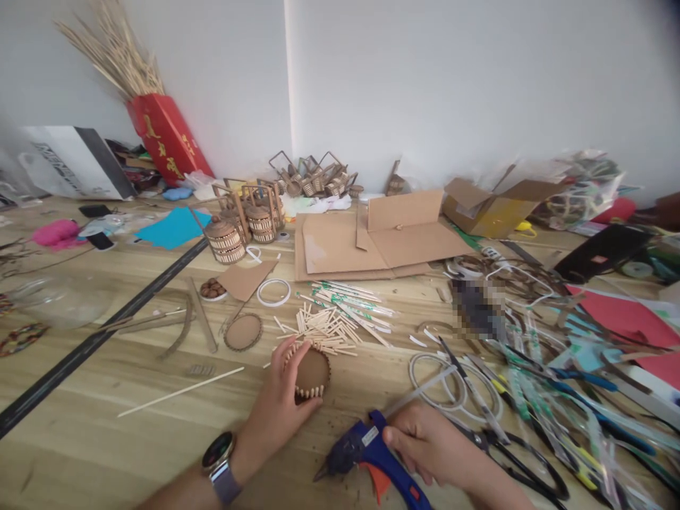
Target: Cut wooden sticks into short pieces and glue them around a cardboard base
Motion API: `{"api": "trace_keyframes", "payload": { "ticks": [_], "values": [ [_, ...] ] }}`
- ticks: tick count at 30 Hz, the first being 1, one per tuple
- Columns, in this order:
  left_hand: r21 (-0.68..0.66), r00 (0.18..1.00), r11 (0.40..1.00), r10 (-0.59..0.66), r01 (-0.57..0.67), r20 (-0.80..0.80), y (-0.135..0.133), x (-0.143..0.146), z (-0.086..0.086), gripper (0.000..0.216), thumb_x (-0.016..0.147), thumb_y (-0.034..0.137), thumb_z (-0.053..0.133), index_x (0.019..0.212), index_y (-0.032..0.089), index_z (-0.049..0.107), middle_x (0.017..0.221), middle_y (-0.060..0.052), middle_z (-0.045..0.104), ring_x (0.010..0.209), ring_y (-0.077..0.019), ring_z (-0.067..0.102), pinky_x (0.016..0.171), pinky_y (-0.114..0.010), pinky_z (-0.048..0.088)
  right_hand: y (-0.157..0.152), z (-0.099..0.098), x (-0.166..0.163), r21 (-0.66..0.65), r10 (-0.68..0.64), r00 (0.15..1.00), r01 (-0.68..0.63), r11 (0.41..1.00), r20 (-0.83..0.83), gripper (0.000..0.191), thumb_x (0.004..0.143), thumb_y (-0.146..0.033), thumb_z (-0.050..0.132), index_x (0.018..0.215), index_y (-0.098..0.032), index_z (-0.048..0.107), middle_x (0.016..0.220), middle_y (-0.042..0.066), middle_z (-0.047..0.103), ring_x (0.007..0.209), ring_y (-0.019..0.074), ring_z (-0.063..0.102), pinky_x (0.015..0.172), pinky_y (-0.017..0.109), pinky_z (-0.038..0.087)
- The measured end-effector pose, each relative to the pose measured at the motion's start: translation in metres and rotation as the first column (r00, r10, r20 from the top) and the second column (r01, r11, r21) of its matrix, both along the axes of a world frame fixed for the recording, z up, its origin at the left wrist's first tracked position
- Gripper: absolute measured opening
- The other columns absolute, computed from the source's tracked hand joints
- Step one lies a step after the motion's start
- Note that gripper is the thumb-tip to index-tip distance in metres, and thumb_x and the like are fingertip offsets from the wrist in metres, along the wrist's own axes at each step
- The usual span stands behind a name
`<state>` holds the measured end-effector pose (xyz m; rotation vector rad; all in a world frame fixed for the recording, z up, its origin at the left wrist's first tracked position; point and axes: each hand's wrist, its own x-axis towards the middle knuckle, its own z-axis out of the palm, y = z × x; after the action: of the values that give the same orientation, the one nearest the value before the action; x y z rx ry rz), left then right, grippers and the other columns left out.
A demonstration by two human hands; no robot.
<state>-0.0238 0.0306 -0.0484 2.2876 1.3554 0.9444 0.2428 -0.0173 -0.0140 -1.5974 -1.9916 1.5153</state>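
My left hand, with a watch on its wrist, is closed round the left side of a small round cardboard base. Short wooden pegs stand along part of that base's rim. In my right hand is a blue hot glue gun with an orange trigger, its nozzle pointing left and low over the table. A glue stick sticks out of its back end. Just beyond the base lies a pile of short wooden sticks. Left of that pile rests another cardboard disc with a braided edge.
Small lidded baskets stand at the back left, near flat cardboard sheets. Scissors, pliers and white rings crowd the right side. A long black strip crosses the left, with a thin stick nearby.
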Motion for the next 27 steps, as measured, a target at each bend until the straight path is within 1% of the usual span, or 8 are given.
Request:
{"api": "trace_keyframes", "payload": {
  "ticks": [3, 6, 10, 13, 15, 21, 24, 27],
  "values": [
    [0.007, 1.000, 1.000, 0.015, -0.015, -0.026, -0.001, 0.000, 0.000, 0.092, 0.073, 0.009, 0.073, 0.146, 0.031, 0.022, 0.146, -0.016, 0.032, 0.139, -0.0353, 0.034, 0.111, -0.059, 0.036, 0.002, -0.004, 0.001, -0.071, -0.034, 0.999, 0.033, 0.997, -0.024, 0.074, 0.076, -0.089, 0.028, 0.048, -0.021, 0.040, 0.039, -0.006, 0.040, 0.030, 0.0064, 0.034, 0.033, 0.018, 0.022],
    [0.036, 0.997, 0.999, 0.003, -0.001, -0.073, -0.002, 0.001, 0.002, 0.089, 0.075, 0.009, 0.073, 0.146, 0.029, 0.023, 0.147, -0.018, 0.031, 0.139, -0.0359, 0.034, 0.109, -0.058, 0.038, 0.004, -0.006, 0.002, -0.122, -0.060, 0.998, 0.059, 0.991, -0.005, 0.075, 0.072, -0.091, 0.028, 0.046, -0.022, 0.040, 0.036, -0.006, 0.038, 0.028, 0.0058, 0.030, 0.031, 0.018, 0.020],
    [0.176, 0.992, 0.983, -0.031, 0.052, -0.121, -0.004, 0.003, 0.003, 0.074, 0.081, 0.008, 0.066, 0.142, 0.023, 0.029, 0.146, -0.020, 0.030, 0.142, -0.0360, 0.028, 0.110, -0.059, 0.036, 0.005, -0.009, 0.003, -0.135, -0.066, 0.997, 0.069, 0.988, 0.026, 0.077, 0.070, -0.093, 0.025, 0.046, -0.022, 0.039, 0.035, -0.006, 0.039, 0.028, 0.0048, 0.028, 0.032, 0.018, 0.018],
    [0.276, 0.984, 0.959, -0.011, 0.061, -0.181, -0.005, 0.003, 0.002, 0.065, 0.084, 0.010, 0.063, 0.140, 0.021, 0.034, 0.144, -0.020, 0.034, 0.144, -0.0379, 0.023, 0.110, -0.062, 0.033, 0.004, -0.012, 0.004, -0.144, -0.067, 0.997, 0.071, 0.987, 0.031, 0.078, 0.067, -0.096, 0.022, 0.046, -0.023, 0.038, 0.035, -0.006, 0.037, 0.028, 0.0051, 0.027, 0.032, 0.019, 0.018],
    [0.304, 0.972, 0.950, 0.006, 0.068, -0.234, -0.006, 0.003, 0.002, 0.061, 0.086, 0.014, 0.063, 0.140, 0.022, 0.036, 0.144, -0.019, 0.036, 0.144, -0.0388, 0.021, 0.111, -0.064, 0.030, 0.003, -0.013, 0.006, -0.160, -0.083, 0.996, 0.087, 0.983, 0.032, 0.076, 0.066, -0.096, 0.025, 0.049, -0.023, 0.038, 0.035, -0.007, 0.036, 0.029, 0.0058, 0.028, 0.033, 0.020, 0.020],
    [0.367, 0.945, 0.925, 0.030, 0.097, -0.326, -0.006, 0.003, -0.006, 0.053, 0.093, 0.032, 0.055, 0.142, 0.018, 0.040, 0.144, -0.021, 0.040, 0.147, -0.0384, 0.013, 0.113, -0.066, 0.021, 0.002, -0.012, 0.011, -0.145, -0.058, 0.996, 0.067, 0.987, 0.065, 0.074, 0.069, -0.094, 0.025, 0.051, -0.023, 0.040, 0.038, -0.007, 0.034, 0.035, 0.0077, 0.027, 0.039, 0.022, 0.022],
    [0.408, 0.932, 0.906, 0.048, 0.111, -0.358, -0.006, 0.003, -0.011, 0.053, 0.093, 0.030, 0.054, 0.143, 0.019, 0.040, 0.147, -0.019, 0.040, 0.148, -0.0365, 0.013, 0.115, -0.065, 0.013, 0.001, -0.014, 0.014, -0.106, -0.064, 0.993, 0.075, 0.991, 0.102, 0.074, 0.068, -0.094, 0.027, 0.050, -0.023, 0.040, 0.039, -0.006, 0.033, 0.037, 0.0088, 0.027, 0.041, 0.023, 0.026],
    [0.433, 0.925, 0.893, 0.056, 0.121, -0.376, -0.007, 0.004, -0.014, 0.052, 0.094, 0.025, 0.053, 0.144, 0.022, 0.040, 0.148, -0.017, 0.041, 0.147, -0.0348, 0.015, 0.116, -0.064, 0.012, 0.000, -0.015, 0.015, -0.081, -0.073, 0.990, 0.083, 0.993, 0.121, 0.074, 0.068, -0.095, 0.027, 0.050, -0.024, 0.040, 0.038, -0.006, 0.033, 0.037, 0.0095, 0.027, 0.043, 0.025, 0.029]
  ]
}}
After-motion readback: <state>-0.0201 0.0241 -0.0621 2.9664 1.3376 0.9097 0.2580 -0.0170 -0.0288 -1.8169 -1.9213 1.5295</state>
